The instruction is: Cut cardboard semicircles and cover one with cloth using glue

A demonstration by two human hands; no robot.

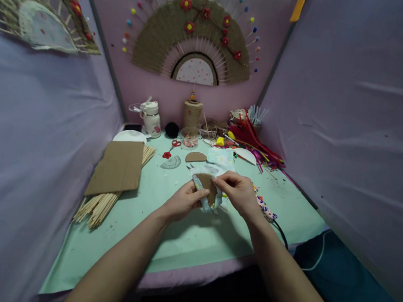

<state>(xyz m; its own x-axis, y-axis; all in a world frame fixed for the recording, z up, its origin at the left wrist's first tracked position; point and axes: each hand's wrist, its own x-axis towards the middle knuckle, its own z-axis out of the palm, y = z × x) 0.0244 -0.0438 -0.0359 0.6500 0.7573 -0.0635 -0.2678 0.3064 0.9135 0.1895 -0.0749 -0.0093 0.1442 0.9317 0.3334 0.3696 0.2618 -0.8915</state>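
Note:
Over the middle of the table, my left hand point(185, 200) grips a small piece of brown cardboard point(206, 185) with light, patterned fabric point(200, 190) folded over its edges. The thumb lies across the cardboard's face. My right hand point(235, 189) pinches the fabric at the upper right edge of the same piece. Just behind the hands lie a spread of pale printed fabric point(222, 157) and a brown cardboard half-circle point(196, 157). A patterned glue gun point(266, 209) with a black cord rests by my right wrist, partly hidden by it.
At left, a cardboard sheet point(116, 167) lies on a bundle of wooden sticks point(100, 209). Red scissors point(176, 144), a clear protractor point(170, 162), a bead bowl point(190, 139), a twine spool point(192, 115), a white bottle point(151, 118) and red pipe cleaners point(253, 135) stand or lie farther back.

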